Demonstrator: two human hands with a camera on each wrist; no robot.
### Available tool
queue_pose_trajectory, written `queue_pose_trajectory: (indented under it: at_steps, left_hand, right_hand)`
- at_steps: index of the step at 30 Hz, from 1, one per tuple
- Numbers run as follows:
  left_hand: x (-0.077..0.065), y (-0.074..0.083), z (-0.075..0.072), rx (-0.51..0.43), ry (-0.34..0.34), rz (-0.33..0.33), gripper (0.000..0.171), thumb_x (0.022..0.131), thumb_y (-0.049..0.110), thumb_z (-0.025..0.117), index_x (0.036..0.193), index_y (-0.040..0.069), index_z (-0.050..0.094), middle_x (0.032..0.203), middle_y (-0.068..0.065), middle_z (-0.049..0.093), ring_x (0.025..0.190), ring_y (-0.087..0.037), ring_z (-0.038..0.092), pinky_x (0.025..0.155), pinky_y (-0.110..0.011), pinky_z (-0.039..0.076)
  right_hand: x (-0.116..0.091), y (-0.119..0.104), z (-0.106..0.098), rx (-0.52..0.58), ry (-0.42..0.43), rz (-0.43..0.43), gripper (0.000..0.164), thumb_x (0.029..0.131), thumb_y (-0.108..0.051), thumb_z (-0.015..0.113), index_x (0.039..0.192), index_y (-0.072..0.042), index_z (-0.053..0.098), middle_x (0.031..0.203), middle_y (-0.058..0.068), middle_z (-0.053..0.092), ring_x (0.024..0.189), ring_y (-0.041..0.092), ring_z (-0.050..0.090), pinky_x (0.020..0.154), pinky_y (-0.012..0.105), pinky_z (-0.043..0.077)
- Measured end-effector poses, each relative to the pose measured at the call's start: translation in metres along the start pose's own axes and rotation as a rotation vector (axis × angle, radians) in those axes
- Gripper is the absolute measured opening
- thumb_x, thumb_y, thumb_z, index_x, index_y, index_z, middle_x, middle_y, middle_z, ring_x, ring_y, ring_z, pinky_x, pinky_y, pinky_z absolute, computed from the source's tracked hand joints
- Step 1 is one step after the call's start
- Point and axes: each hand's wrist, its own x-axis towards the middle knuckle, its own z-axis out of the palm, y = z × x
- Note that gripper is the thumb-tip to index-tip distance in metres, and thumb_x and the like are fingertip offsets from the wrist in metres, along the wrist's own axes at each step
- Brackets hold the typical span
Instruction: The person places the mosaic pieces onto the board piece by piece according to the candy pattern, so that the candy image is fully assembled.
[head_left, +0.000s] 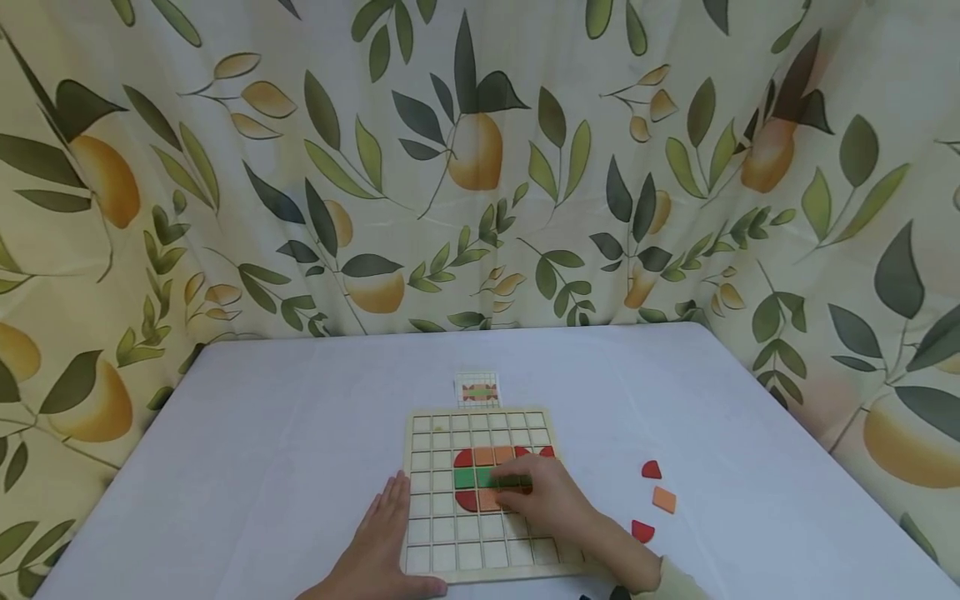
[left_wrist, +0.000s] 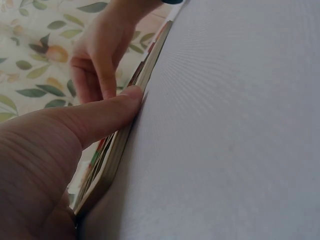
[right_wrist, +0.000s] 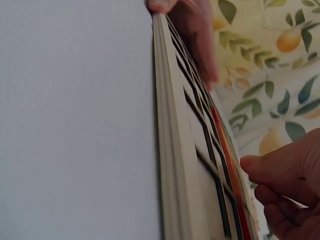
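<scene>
A square wooden grid board [head_left: 442, 575] lies on the table, with red, orange and green tiles set in its middle cells. My left hand [head_left: 378, 542] rests at its near left corner, fingers straight along the left side and thumb [left_wrist: 107, 112] against the front edge. Over the tiles is my right hand [head_left: 551, 500], fingers bent, with index and thumb tips apart. Its fingertips are right at the green tiles [head_left: 465, 477] and the lower orange tile [head_left: 488, 500]. In the right wrist view, no piece shows between the right fingers [right_wrist: 280, 175]. The hand hides some tiles.
A small pattern card [head_left: 477, 389] lies just beyond the board. Right of the board are a loose red piece [head_left: 651, 469], an orange square [head_left: 663, 499] and another red piece [head_left: 642, 531]. A leaf-and-fruit patterned curtain [head_left: 480, 208] hangs behind the white table [head_left: 300, 433].
</scene>
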Motion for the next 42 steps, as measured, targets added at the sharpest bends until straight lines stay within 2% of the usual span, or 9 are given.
queue_pose_trajectory:
  at_steps: [3,7,10,13,16,20,23,32,42]
  left_hand:
    - [-0.002,-0.001,0.0,-0.017,0.013,0.006,0.132,0.058,0.071,0.068,0.142,-0.011,0.008,0.149,-0.024,0.006,0.137,-0.035,0.002,0.107,-0.033,-0.006]
    - [-0.003,-0.001,0.0,-0.02,0.023,0.014,0.131,0.058,0.071,0.068,0.142,-0.011,0.009,0.149,-0.024,0.006,0.137,-0.034,0.003,0.094,-0.008,-0.015]
    - [-0.003,0.0,0.0,-0.015,0.021,0.017,0.131,0.059,0.071,0.068,0.142,-0.01,0.008,0.15,-0.023,0.006,0.137,-0.034,0.002,0.092,-0.007,-0.016]
    - [-0.002,-0.001,0.002,-0.011,0.02,0.023,0.131,0.059,0.071,0.068,0.142,-0.011,0.008,0.15,-0.024,0.006,0.137,-0.034,0.002,0.092,-0.007,-0.016]
    - [-0.002,-0.002,0.002,-0.01,0.022,0.027,0.131,0.059,0.071,0.067,0.142,-0.011,0.008,0.149,-0.024,0.006,0.137,-0.035,0.002,0.094,-0.009,-0.016]
    - [-0.001,-0.002,0.002,-0.004,0.018,0.025,0.132,0.058,0.071,0.068,0.142,-0.011,0.008,0.149,-0.024,0.006,0.137,-0.035,0.002,0.107,-0.034,-0.006]
    - [0.0,-0.002,0.002,0.006,0.012,0.017,0.132,0.058,0.072,0.067,0.142,-0.011,0.008,0.149,-0.025,0.007,0.137,-0.036,0.003,0.106,-0.051,0.008]
    - [0.0,0.0,0.001,0.009,0.007,0.008,0.133,0.058,0.072,0.067,0.142,-0.011,0.008,0.149,-0.026,0.008,0.136,-0.037,0.004,0.106,-0.053,0.009]
    - [0.0,-0.001,0.002,0.008,0.012,0.013,0.133,0.057,0.072,0.067,0.142,-0.011,0.008,0.149,-0.025,0.007,0.136,-0.036,0.004,0.106,-0.053,0.009]
  right_hand:
    - [-0.003,0.009,-0.007,-0.035,0.028,0.04,0.023,0.078,-0.009,0.073,0.102,-0.007,0.071,0.095,-0.003,0.067,0.088,0.014,0.059,0.074,0.027,0.05]
    - [-0.007,0.016,-0.016,-0.069,0.069,0.11,0.023,0.077,-0.007,0.074,0.099,-0.009,0.072,0.093,-0.004,0.066,0.087,0.014,0.058,0.075,0.029,0.051]
    - [-0.011,0.019,-0.023,-0.086,0.124,0.179,0.023,0.074,-0.006,0.076,0.096,-0.011,0.073,0.092,-0.004,0.066,0.09,0.017,0.059,0.079,0.036,0.05]
    - [-0.015,0.024,-0.031,-0.088,0.177,0.266,0.024,0.073,-0.006,0.076,0.095,-0.015,0.074,0.094,-0.005,0.066,0.097,0.02,0.058,0.084,0.041,0.047]
    - [-0.019,0.031,-0.04,-0.103,0.207,0.296,0.023,0.075,-0.006,0.075,0.096,-0.015,0.073,0.096,-0.003,0.067,0.099,0.022,0.059,0.085,0.043,0.046]
    - [-0.026,0.042,-0.052,-0.148,0.232,0.279,0.023,0.076,-0.006,0.073,0.099,-0.009,0.072,0.097,0.001,0.068,0.098,0.024,0.06,0.083,0.044,0.047]
    - [-0.031,0.051,-0.061,-0.161,0.246,0.3,0.024,0.077,-0.006,0.073,0.1,-0.007,0.071,0.097,0.003,0.068,0.098,0.025,0.06,0.083,0.045,0.047]
    - [-0.041,0.065,-0.079,-0.178,0.26,0.422,0.026,0.079,-0.009,0.071,0.105,-0.006,0.069,0.104,0.009,0.066,0.102,0.03,0.056,0.083,0.046,0.047]
    - [-0.052,0.077,-0.105,-0.191,0.213,0.402,0.032,0.077,-0.009,0.073,0.107,-0.002,0.067,0.106,0.016,0.064,0.098,0.033,0.057,0.074,0.038,0.052]
